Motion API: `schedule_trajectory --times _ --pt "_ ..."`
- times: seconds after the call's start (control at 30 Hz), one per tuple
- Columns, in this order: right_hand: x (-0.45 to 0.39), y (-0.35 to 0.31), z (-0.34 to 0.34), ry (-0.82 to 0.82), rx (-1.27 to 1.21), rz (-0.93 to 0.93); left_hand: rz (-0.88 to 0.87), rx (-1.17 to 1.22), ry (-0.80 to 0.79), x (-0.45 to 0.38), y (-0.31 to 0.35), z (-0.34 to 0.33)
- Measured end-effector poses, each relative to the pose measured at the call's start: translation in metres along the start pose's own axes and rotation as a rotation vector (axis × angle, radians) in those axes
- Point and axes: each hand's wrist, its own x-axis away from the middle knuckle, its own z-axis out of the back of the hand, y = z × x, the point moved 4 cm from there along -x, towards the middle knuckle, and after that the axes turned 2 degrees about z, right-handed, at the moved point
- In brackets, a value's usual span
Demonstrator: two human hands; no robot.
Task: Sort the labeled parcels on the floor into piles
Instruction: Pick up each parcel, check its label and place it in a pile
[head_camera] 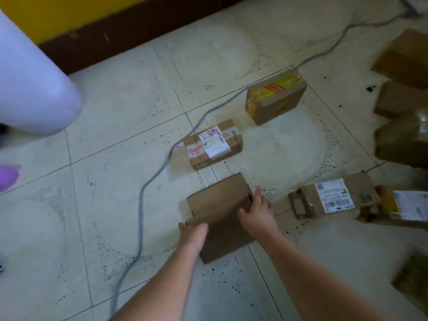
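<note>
A plain brown cardboard box (220, 209) lies on the tiled floor in front of me, no label showing on top. My left hand (193, 232) grips its near left corner. My right hand (258, 210) holds its right edge, fingers over the side. Beyond it sits a small taped parcel with a white label (213, 144). Farther back stands a box with yellow and red tape (275, 96). To the right lies a flat parcel with a white label (333, 195), and another labelled parcel (403, 208) lies at the right edge.
A grey cable (150, 181) snakes across the floor left of the boxes. Several brown boxes (403, 100) are stacked at the right edge. A white rounded object (30, 84) fills the upper left, before a yellow and dark wall base (115, 26). Another parcel (414, 276) is blurred at lower right.
</note>
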Motion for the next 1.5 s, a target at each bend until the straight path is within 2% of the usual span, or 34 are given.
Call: schedule_trajectory --times 0.07,0.17,0.27,0.33,0.4,0.47,0.57,0.7,0.8,0.97,1.13,1.37,1.43,1.5 --pt "-0.005 -0.007 -0.001 -0.007 -0.094 -0.062 0.018 0.096 -0.083 0.0 0.002 -0.007" --pt "0.01 -0.016 0.03 0.11 -0.231 -0.132 -0.006 0.152 -0.046 0.025 0.018 -0.003" --pt "0.049 -0.021 0.093 0.335 -0.492 -0.206 -0.02 0.04 0.038 0.076 0.044 0.003" --pt "0.089 -0.021 0.149 0.505 -0.613 -0.241 -0.04 0.006 0.029 0.128 0.066 -0.001" --pt "0.136 -0.013 0.207 0.649 -0.678 -0.284 -0.101 0.077 -0.014 0.187 0.086 -0.014" --pt "0.19 0.006 0.263 0.723 -0.728 -0.358 -0.16 0.2 -0.105 0.251 0.101 -0.033" --pt "0.28 0.058 0.334 0.806 -0.811 -0.406 -0.244 0.215 -0.3 0.352 0.109 -0.073" --pt "0.416 0.162 0.394 0.862 -0.95 -0.395 -0.431 -0.006 -0.567 0.478 0.081 -0.15" --pt "0.499 0.233 0.412 0.837 -0.991 -0.387 -0.567 -0.143 -0.737 0.542 0.045 -0.195" --pt "0.622 0.375 0.387 0.887 -1.024 -0.472 -0.671 -0.336 -0.933 0.621 -0.073 -0.281" --pt "0.696 0.484 0.325 0.928 -1.184 -0.566 -0.53 -0.424 -0.904 0.65 -0.196 -0.343" --pt "0.761 0.588 0.253 0.973 -1.552 -0.623 -0.333 -0.441 -0.896 0.677 -0.303 -0.399" --pt "0.773 0.604 0.222 1.014 -1.616 -0.663 -0.372 -0.607 -0.883 0.68 -0.332 -0.414" --pt "0.785 0.614 0.185 1.065 -1.665 -0.72 -0.619 -0.95 -0.788 0.677 -0.357 -0.427"
